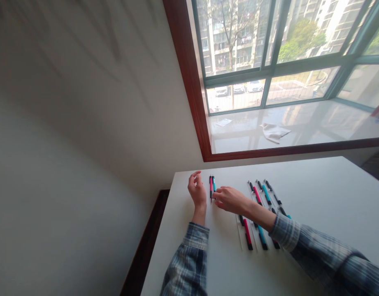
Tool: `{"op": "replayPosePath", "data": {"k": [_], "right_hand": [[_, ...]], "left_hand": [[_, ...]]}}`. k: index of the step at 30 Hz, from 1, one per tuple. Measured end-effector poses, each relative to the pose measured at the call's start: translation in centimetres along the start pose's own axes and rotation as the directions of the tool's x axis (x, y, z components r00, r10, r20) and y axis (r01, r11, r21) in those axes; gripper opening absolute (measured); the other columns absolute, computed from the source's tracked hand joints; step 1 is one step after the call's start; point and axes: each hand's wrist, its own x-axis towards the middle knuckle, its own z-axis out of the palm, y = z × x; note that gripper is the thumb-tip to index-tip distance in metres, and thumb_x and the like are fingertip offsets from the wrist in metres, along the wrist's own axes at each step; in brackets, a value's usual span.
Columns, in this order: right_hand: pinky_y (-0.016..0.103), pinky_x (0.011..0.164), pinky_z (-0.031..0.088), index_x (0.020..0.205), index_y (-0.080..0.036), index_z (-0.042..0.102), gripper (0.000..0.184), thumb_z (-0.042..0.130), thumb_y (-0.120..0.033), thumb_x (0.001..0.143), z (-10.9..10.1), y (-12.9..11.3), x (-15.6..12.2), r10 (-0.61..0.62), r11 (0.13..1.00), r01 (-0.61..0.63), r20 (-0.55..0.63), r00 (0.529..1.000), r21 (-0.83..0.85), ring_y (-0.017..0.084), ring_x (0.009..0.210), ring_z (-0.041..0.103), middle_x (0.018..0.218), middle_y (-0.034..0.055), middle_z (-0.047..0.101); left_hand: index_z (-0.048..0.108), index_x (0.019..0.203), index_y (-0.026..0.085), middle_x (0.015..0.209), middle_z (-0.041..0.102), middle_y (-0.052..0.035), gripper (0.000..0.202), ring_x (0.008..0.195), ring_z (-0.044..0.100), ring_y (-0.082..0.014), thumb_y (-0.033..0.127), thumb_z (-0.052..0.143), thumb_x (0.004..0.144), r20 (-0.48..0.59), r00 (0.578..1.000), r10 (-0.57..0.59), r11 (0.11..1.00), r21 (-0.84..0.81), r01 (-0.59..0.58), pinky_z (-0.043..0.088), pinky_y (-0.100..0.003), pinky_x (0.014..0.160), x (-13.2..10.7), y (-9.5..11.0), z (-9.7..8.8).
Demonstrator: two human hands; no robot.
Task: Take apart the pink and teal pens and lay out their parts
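Note:
My left hand point(197, 190) rests above the table's far left corner, fingers loosely bent and apart, with nothing in it. Beside it a red pen with black ends point(210, 186) lies lengthwise. Parallel to that one is a blue pen point(214, 183). My right hand point(229, 198) reaches across from the right, its fingertips closed at the near end of the blue pen and hiding that part. Under and around my right forearm, more pens lie in slanted rows, among them a red one point(257, 195), a blue one point(266, 195), a nearer red one point(247, 232) and a nearer blue one point(262, 236).
Thin clear strips or tubes lie between the pens, too fine to identify. The white table point(319, 185) meets the wall point(140, 123) at the left. Behind it, a window ledge point(238, 139) with a dark red frame holds a crumpled white cloth or paper point(275, 132).

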Motion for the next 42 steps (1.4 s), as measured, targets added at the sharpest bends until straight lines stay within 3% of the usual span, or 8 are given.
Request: {"op": "replayPosePath", "data": {"k": [15, 32, 37, 42], "right_hand": [[0.03, 0.075, 0.057, 0.105, -0.015, 0.07, 0.011, 0.063, -0.019, 0.099, 1.0, 0.0, 0.2, 0.003, 1.0, -0.003, -0.006, 1.0, -0.028, 0.022, 0.086, 0.072, 0.096, 0.0097, 0.074], [0.032, 0.075, 0.059, 0.11, -0.015, 0.07, 0.015, 0.068, -0.02, 0.096, 0.1, -0.3, -0.1, 0.019, 1.0, -0.019, -0.012, 1.0, 0.002, 0.025, 0.089, 0.074, 0.098, 0.011, 0.075], [0.035, 0.081, 0.06, 0.114, -0.02, 0.071, 0.018, 0.065, -0.024, 0.098, -2.2, 2.1, -2.5, 0.064, 0.994, -0.051, -0.134, 0.989, 0.096, 0.025, 0.096, 0.074, 0.108, 0.0095, 0.076], [0.043, 0.087, 0.059, 0.117, -0.024, 0.071, 0.022, 0.057, -0.021, 0.099, -4.6, 7.2, -7.8, 0.224, 0.971, -0.18, -0.341, 0.913, 0.155, 0.027, 0.104, 0.07, 0.108, 0.0072, 0.077]], "left_hand": [[0.074, 0.1, 0.021, 0.096, 0.071, -0.0055, 0.027, 0.083, 0.061, -0.0193, 0.037, 0.054, 0.094, -0.004, 1.0, -0.005, 1.0, -0.013, 0.005, 0.046, -0.029, 0.073, 0.0, -0.1, -0.1], [0.074, 0.1, 0.021, 0.099, 0.072, -0.0061, 0.026, 0.085, 0.061, -0.02, 0.036, 0.053, 0.095, -0.001, 1.0, -0.002, 1.0, 0.011, 0.002, 0.047, -0.03, 0.075, 0.0, 0.1, -0.2], [0.074, 0.101, 0.021, 0.103, 0.073, -0.0061, 0.027, 0.089, 0.062, -0.02, 0.037, 0.054, 0.094, 0.008, 1.0, 0.001, 1.0, -0.007, -0.001, 0.048, -0.029, 0.074, 0.2, -0.3, -0.1], [0.074, 0.1, 0.021, 0.105, 0.075, -0.0063, 0.025, 0.095, 0.066, -0.0209, 0.035, 0.055, 0.092, 0.038, 0.999, 0.01, 1.0, -0.007, -0.01, 0.05, -0.029, 0.077, 0.0, -0.3, 0.2]]}}
